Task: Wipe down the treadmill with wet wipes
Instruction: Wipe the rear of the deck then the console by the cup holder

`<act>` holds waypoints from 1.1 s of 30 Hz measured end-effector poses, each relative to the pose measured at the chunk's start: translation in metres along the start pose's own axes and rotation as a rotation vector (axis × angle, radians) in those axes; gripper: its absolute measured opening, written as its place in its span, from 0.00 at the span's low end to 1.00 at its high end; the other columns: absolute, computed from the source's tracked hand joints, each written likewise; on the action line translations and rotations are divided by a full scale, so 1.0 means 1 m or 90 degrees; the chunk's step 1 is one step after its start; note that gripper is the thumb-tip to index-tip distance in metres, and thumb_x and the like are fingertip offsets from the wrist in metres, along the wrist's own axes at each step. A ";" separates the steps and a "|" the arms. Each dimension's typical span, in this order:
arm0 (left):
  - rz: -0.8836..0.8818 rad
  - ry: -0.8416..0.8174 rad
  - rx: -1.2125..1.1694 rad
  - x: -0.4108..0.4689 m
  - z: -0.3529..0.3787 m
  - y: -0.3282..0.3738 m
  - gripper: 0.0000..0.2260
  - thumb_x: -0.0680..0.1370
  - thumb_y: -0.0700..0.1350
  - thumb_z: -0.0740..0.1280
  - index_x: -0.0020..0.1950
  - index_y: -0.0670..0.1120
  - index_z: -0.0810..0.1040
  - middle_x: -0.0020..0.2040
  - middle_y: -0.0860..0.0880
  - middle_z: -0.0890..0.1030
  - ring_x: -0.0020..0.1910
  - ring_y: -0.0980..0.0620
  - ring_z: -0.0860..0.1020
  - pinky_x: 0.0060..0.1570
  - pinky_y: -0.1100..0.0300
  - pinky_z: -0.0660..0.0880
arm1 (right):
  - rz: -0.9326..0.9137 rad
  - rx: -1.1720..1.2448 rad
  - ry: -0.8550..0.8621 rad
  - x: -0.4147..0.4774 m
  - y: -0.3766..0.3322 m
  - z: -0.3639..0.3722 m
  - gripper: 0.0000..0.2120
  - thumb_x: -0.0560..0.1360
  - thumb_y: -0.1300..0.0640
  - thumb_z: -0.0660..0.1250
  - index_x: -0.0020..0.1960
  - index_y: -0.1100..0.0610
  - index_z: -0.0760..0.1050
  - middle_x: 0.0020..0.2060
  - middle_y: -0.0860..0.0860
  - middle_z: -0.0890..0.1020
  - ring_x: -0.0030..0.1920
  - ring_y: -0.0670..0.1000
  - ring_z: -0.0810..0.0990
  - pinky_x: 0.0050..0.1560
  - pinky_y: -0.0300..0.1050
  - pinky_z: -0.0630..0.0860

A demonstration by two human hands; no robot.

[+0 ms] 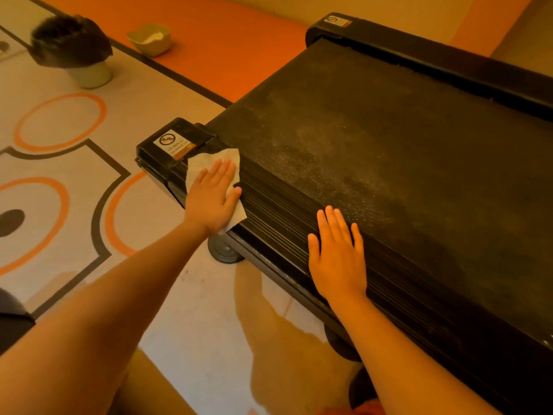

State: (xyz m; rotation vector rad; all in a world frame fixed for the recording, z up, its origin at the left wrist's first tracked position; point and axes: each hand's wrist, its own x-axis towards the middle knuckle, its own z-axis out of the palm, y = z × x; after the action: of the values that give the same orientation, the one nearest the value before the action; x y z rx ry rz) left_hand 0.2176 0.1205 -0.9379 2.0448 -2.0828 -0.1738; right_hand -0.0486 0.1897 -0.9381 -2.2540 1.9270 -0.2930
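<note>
Black treadmill (389, 139) with a ribbed side rail (278, 223) sits low on the patterned floor (74, 163). The left hand (213, 194), fingers straight, presses a white wet wipe (206, 163) flat on the rail's end; the right hand (338, 256) rests spread on the rail. Best stroke along the ribs, keeping even pressure.

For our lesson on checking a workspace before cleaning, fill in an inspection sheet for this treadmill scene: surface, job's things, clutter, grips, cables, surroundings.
surface: treadmill belt, dark, with pale dusty patches.
job's things: wet wipe spread on the ribbed side rail by the end cap.
clutter: green bowl with white contents; dark fluffy item atop a pale cup.
grips: left hand flat on the wet wipe; right hand flat on the side rail, holding nothing.
cables: nothing seen.
surroundings: patterned mat with orange rings; orange floor beyond.
</note>
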 end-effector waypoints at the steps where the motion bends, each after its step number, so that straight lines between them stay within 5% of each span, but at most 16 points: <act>1: 0.036 0.004 -0.022 -0.015 0.004 0.019 0.32 0.80 0.61 0.44 0.79 0.45 0.57 0.79 0.45 0.58 0.79 0.49 0.53 0.76 0.52 0.46 | -0.004 0.012 -0.002 0.000 0.000 -0.001 0.33 0.78 0.42 0.33 0.78 0.54 0.53 0.78 0.51 0.55 0.78 0.49 0.49 0.76 0.52 0.45; 5: 0.085 0.048 -0.112 -0.064 0.028 0.100 0.28 0.80 0.59 0.52 0.75 0.46 0.67 0.75 0.46 0.68 0.76 0.51 0.61 0.74 0.54 0.53 | -0.013 0.110 -0.001 0.000 0.002 -0.006 0.27 0.81 0.47 0.42 0.77 0.55 0.60 0.77 0.51 0.58 0.78 0.49 0.50 0.76 0.50 0.42; 10: 0.106 0.052 -0.098 -0.085 0.040 0.146 0.28 0.80 0.60 0.51 0.75 0.45 0.68 0.75 0.46 0.68 0.76 0.50 0.63 0.74 0.51 0.58 | -0.056 0.248 -0.030 -0.015 0.030 -0.032 0.20 0.84 0.56 0.53 0.74 0.57 0.65 0.75 0.52 0.65 0.77 0.48 0.56 0.75 0.43 0.47; 19: 0.261 -0.042 -0.050 -0.111 0.053 0.209 0.31 0.80 0.60 0.51 0.77 0.42 0.64 0.77 0.44 0.64 0.77 0.47 0.59 0.76 0.50 0.56 | 0.103 0.074 0.082 -0.127 0.145 -0.066 0.26 0.80 0.48 0.46 0.70 0.60 0.70 0.70 0.55 0.71 0.74 0.53 0.65 0.73 0.53 0.60; 33: 0.540 -0.105 -0.013 -0.142 0.076 0.298 0.28 0.82 0.54 0.46 0.78 0.42 0.58 0.79 0.43 0.58 0.78 0.47 0.54 0.75 0.50 0.50 | 0.187 0.023 0.042 -0.147 0.148 -0.058 0.31 0.79 0.49 0.40 0.70 0.64 0.70 0.69 0.58 0.72 0.72 0.56 0.67 0.74 0.54 0.58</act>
State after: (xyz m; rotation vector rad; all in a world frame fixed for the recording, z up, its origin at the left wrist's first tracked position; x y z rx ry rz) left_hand -0.0885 0.2647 -0.9517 1.0046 -2.8135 -0.2139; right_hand -0.2268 0.3119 -0.9247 -1.9254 2.2305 -0.3614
